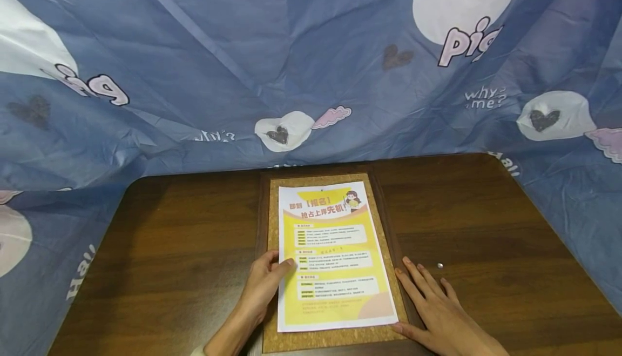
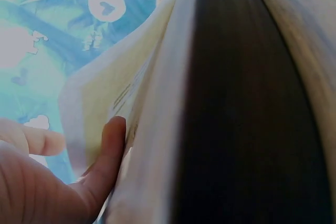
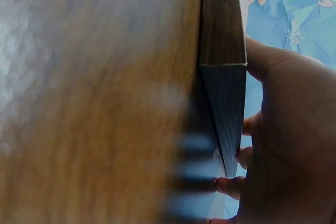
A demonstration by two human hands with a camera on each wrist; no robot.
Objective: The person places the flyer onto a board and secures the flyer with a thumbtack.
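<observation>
A yellow-and-white paper (image 1: 330,267) lies on the framed cork board (image 1: 330,340) at the middle of the brown table (image 1: 184,226), with cork showing along its right and near edges. A small dark dot (image 1: 322,189) sits near its far edge. The left hand (image 1: 262,283) is partly closed and pinches the paper's left edge, thumb over the printed face; the left wrist view shows the sheet standing away from the board there. The right hand (image 1: 437,307) is spread with fingers extended, resting on the frame's right side and the table, thumb at the paper's near right corner, gripping nothing. A small shiny disc (image 1: 440,265) lies just beyond it. A blue cloth (image 1: 204,113) hangs beyond the far edge.
</observation>
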